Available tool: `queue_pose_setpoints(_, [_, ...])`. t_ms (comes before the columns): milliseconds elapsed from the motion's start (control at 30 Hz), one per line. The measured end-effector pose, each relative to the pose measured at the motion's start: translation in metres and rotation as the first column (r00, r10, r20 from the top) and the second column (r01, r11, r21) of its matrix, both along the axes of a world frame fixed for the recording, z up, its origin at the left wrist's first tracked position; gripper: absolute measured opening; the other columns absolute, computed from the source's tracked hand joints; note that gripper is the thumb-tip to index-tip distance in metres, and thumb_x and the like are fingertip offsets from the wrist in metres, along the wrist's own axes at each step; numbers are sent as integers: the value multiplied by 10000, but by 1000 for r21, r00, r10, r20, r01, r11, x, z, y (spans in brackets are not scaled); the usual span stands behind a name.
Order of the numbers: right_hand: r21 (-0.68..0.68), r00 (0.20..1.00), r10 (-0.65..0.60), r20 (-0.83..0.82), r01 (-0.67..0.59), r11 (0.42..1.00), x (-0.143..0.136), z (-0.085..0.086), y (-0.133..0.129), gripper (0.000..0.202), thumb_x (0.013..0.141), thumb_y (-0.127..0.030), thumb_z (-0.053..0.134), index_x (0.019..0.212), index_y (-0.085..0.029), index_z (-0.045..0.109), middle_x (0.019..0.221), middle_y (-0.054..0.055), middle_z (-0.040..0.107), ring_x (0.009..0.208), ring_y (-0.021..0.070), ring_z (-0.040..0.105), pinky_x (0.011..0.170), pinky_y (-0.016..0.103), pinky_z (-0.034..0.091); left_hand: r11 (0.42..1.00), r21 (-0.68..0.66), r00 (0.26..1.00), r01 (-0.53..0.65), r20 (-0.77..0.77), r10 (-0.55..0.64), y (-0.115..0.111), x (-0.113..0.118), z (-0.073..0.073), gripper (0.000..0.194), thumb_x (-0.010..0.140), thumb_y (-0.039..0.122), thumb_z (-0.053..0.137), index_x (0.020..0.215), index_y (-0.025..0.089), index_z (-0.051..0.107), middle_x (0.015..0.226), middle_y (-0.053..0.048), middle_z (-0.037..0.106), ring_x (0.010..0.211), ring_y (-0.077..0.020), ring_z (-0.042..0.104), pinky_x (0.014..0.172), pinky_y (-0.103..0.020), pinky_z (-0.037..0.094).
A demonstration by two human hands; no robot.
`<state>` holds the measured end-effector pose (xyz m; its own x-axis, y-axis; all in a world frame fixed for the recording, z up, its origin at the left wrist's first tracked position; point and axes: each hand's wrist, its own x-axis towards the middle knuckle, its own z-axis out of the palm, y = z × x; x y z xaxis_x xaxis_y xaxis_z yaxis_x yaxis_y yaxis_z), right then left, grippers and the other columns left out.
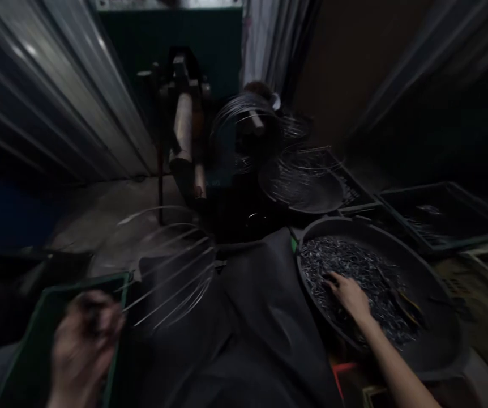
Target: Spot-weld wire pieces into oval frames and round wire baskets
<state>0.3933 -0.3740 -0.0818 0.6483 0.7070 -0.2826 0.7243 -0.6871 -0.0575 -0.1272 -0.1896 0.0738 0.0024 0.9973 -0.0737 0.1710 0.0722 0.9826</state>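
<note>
Right hand [349, 293] touches metal pieces [348, 258] in a basin [435, 343], left hand [83, 337] overhangs green crate [29, 362]; grips unclear.

- Two bare hands: one left hand [88, 340], one right hand [349, 294].
- Two round pans that I can make out: one near pan [435, 343], one far pan [322, 198].
- One yellow-marked tool [410, 301].
- Metal pieces [341, 255], too many for me to count.
- One green bin [31, 345].
- Wire strands [171, 280], several, too blurred to number.
</note>
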Motion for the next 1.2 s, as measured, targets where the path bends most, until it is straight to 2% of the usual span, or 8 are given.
queue_pose_setpoints(67, [-41,996,90,10,-90,995,2,3,-11,355,882,-215,402,1108,-181,672,991,144,701,871,272,668,707,351,511,997,69,987,-36,156,25,12,30,-1,179,791,481,575,738,334,663,503,81,525,401,-74,381,458,-255,395])
queue_pose_setpoints(167, [-127,962,255,97,-242,962,5,4,-22,419,852,-102,328,987,-188,716,885,145,703,768,276,662,594,355,507,951,220,976,216,-77,-204,35,62,-8,169,578,346,769,631,231,657,571,37,608,508,-111,532,505,-244,437])
queue_pose_setpoints(400, [-153,938,318,139,-297,943,-9,4,-16,400,851,-66,335,989,-172,695,864,122,677,746,220,651,537,275,478,752,133,747,646,-310,-588,73,102,-49,330,686,481,680,632,158,640,587,-5,620,553,-130,564,549,-233,435])
queue_pose_setpoints(600, [-207,932,357,68,-337,919,-24,4,1,412,847,-28,335,1046,-160,670,920,119,679,750,200,659,578,262,455,675,204,645,709,-573,-505,56,125,-69,483,804,542,567,1100,169,645,1013,-103,645,961,-242,596,877,-373,456])
queue_pose_setpoints(800, [-143,990,114,81,-102,985,-10,34,0,344,885,-142,372,1037,-130,680,883,169,686,669,222,635,572,312,414,491,112,329,864,-864,-381,32,140,-55,731,785,321,646,1437,317,313,1281,-122,480,1135,-306,467,984,-495,339])
queue_pose_setpoints(933, [282,986,-4,-166,51,958,-43,74,27,304,773,-462,590,867,-188,680,793,95,691,696,244,632,645,344,470,580,209,503,787,-761,-409,53,132,-58,680,750,285,669,1379,296,413,1088,-75,513,990,-247,509,885,-413,421])
queue_pose_setpoints(1033, [468,846,183,-501,87,880,-96,108,69,386,708,-569,631,831,-205,664,785,48,682,706,209,628,646,314,497,636,350,699,688,-553,-453,68,126,-60,658,733,291,691,1343,258,446,1073,-55,497,970,-204,526,862,-350,468])
queue_pose_setpoints(1200, [601,542,511,-667,-14,799,-165,147,140,331,767,-404,656,1033,-207,638,819,13,679,734,156,632,656,264,516,662,409,767,629,-468,-439,70,126,-65,636,718,364,736,1298,258,499,1084,-59,492,1015,-215,534,895,-367,478])
